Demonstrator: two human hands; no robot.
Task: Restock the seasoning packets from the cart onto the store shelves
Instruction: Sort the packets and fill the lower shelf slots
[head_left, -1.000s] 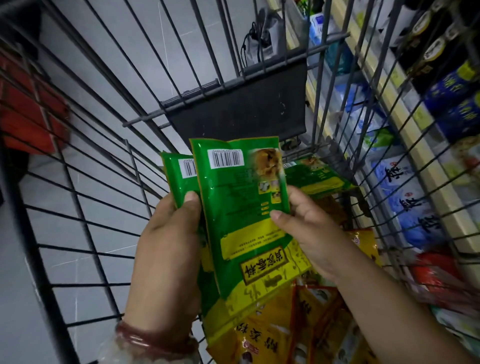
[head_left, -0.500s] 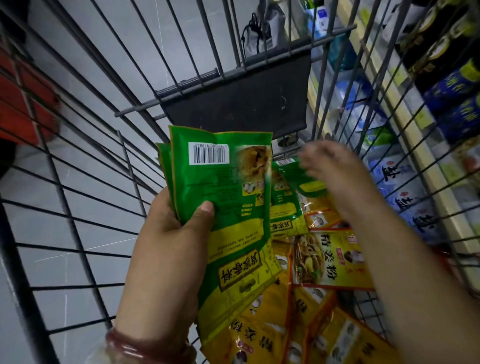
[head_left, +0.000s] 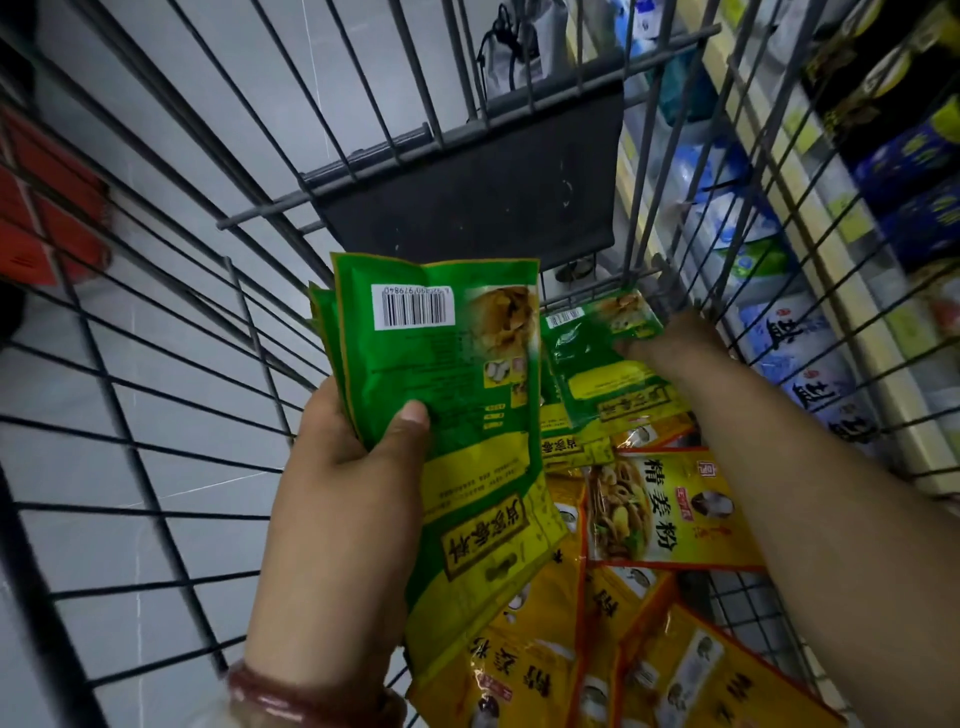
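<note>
Packets (head_left: 457, 395) green, yellow-banded, barcode showing, fanned.

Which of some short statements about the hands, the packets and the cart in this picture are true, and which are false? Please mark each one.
1. The left hand grips a stack of green packets. True.
2. The right hand is up at the store shelf. False: it reaches down into the cart, onto a green packet lying there.
3. Yellow packets lie in the cart. True.
4. The held stack shows a barcode near its top edge. True.
5. The shelf stands on the person's left side. False: it is on the right, behind the cart's wires.
</note>
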